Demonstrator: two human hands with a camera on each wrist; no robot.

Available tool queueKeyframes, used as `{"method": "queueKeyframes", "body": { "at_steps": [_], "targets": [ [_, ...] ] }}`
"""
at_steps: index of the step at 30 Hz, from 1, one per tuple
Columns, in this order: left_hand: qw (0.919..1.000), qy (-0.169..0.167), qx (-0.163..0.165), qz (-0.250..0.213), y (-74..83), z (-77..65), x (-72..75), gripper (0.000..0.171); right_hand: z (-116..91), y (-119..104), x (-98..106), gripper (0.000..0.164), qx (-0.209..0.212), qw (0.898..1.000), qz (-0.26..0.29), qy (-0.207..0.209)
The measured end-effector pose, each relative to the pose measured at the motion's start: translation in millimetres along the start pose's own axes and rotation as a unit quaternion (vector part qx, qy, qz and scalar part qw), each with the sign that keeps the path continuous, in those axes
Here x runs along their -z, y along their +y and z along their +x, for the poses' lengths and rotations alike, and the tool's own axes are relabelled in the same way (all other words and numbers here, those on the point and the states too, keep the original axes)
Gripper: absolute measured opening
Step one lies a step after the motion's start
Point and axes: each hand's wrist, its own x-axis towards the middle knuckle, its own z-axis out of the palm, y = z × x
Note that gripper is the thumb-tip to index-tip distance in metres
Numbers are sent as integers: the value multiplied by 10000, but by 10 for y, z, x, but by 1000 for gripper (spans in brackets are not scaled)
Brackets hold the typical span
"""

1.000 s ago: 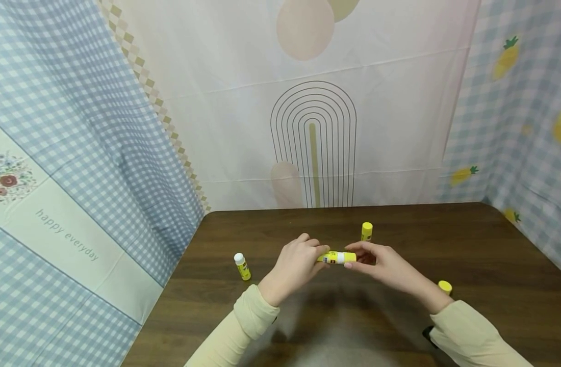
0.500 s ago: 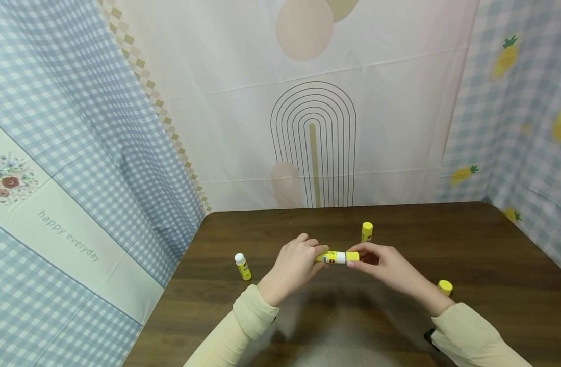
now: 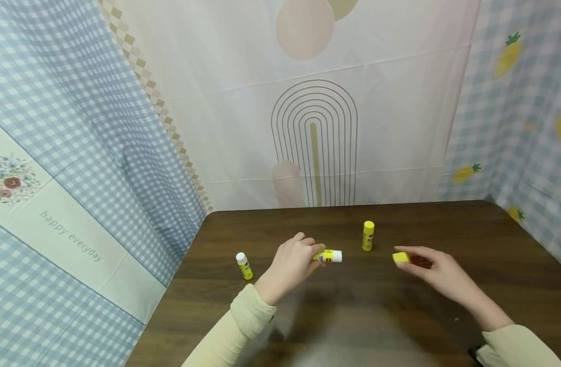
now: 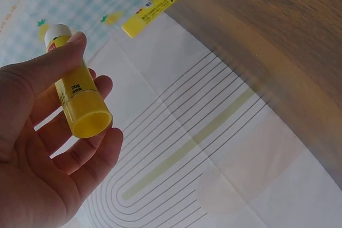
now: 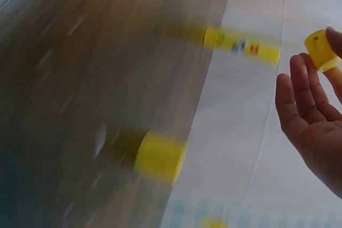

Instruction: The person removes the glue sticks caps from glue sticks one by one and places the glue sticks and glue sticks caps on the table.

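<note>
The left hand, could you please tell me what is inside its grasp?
The left hand holds a glue stick; its white end and yellow base show, but the thumb covers part of its body.

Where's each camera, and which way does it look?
Head: on the head, looking forward and down at the table and patterned cloth behind it; left hand, right hand and sleeves show.
Left wrist: on that wrist, looking at the held glue stick; left hand and part of the right hand show.
Right wrist: on that wrist, looking at the yellow cap pinched by the right hand, the only hand shown.
Shared: head and left wrist both show the held glue stick.
</note>
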Motion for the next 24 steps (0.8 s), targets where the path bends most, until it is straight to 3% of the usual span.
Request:
{"method": "queueKeyframes", "body": {
  "at_steps": [9, 13, 17, 21, 24],
  "targets": [
    [10000, -15, -79, -10, 26, 19, -39, 33, -410, 420, 546, 57, -734, 9945, -628, 394],
    [10000, -68, -65, -4, 44, 15, -53, 33, -536, 548, 663, 60, -833, 9875, -1077, 796],
    [9999, -106, -38, -18, 49, 7, -68, 34, -608, 585, 705, 62, -907, 9838, -1222, 946],
    [9999, -85, -72, -49, 52, 13, -86, 34, -649, 602, 648, 47, -607, 9842, -1398, 904],
    [9999, -81, -93, -60, 63, 15, -100, 34, -690, 634, 561, 33, -99, 9839, -1652, 668]
  ]
}}
